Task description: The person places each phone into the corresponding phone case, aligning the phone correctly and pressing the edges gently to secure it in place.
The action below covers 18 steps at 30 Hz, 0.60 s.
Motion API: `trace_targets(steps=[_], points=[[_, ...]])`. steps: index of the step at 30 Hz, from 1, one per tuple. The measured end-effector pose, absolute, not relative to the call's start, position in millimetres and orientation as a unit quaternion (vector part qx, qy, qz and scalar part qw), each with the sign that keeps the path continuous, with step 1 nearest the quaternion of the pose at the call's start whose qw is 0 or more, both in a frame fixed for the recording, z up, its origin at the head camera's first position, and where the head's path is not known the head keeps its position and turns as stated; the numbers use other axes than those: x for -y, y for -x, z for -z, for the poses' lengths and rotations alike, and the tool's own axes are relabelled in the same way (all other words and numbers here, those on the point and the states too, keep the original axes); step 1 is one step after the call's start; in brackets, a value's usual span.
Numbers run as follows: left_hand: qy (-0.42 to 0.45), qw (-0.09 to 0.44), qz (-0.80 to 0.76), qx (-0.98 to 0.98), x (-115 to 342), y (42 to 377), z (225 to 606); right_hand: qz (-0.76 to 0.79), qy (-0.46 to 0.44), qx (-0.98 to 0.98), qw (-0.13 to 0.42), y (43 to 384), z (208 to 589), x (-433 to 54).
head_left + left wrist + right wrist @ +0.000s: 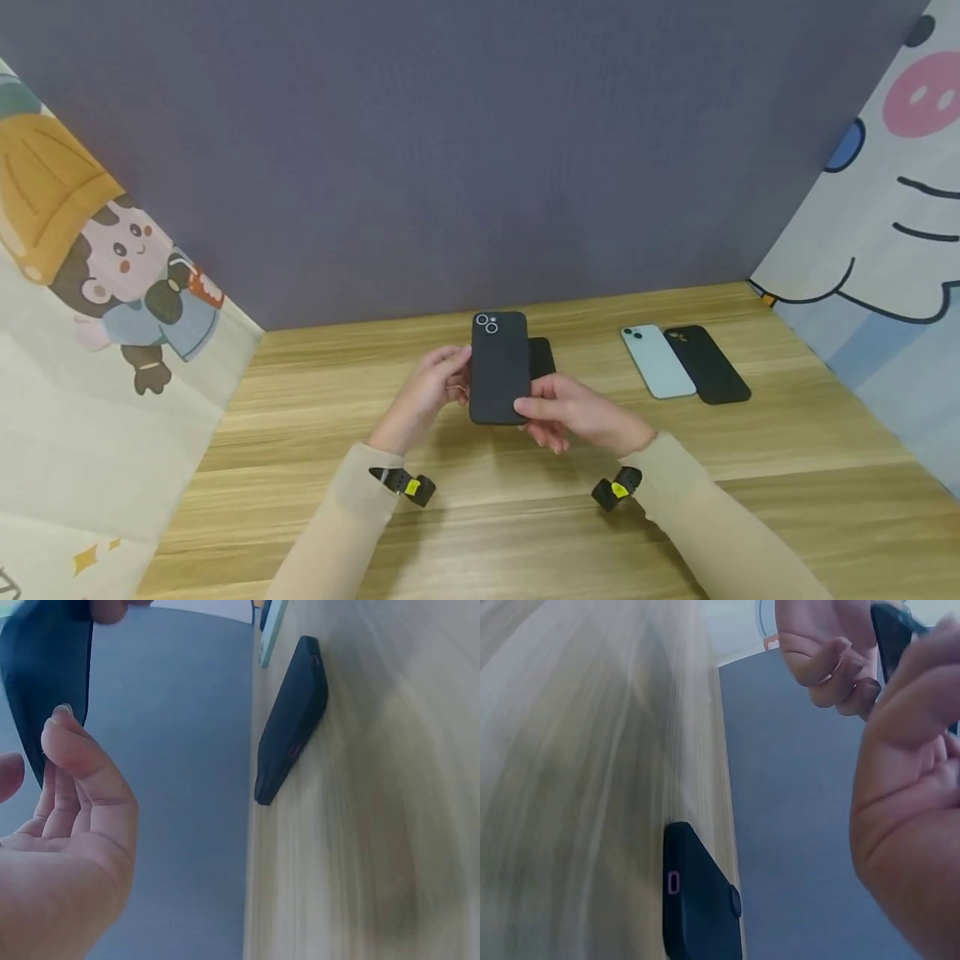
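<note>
A phone in a black case (498, 379), two camera lenses at its top left corner, is held up over the table between both hands. My left hand (429, 390) pinches its left edge between thumb and fingers. At the lower right corner my right hand (576, 410) grips it, thumb on the back and fingers underneath. Behind it, partly hidden, a second black phone-shaped item (542, 357) lies on the table. The left wrist view shows that black item (294, 720) lying flat, apart from the left hand (79, 825).
On the right of the wooden table (315, 433) a pale mint phone (658, 362) lies against a black phone case (708, 365) with camera openings. A grey-blue panel (495, 167) rises at the back. Cartoon-printed sheets flank both sides.
</note>
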<state>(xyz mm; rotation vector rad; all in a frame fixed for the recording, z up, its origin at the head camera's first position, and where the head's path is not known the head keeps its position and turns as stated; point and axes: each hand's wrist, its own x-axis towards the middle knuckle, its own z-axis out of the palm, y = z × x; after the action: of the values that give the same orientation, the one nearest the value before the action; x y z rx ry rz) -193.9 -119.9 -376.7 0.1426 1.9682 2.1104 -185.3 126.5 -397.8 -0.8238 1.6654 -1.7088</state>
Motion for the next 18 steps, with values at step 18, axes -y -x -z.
trace_targets(steps=[18], points=[[-0.041,0.109,-0.768,-0.629,131,200,381,0.606,0.337,-0.618,0.37,190,388,-144]])
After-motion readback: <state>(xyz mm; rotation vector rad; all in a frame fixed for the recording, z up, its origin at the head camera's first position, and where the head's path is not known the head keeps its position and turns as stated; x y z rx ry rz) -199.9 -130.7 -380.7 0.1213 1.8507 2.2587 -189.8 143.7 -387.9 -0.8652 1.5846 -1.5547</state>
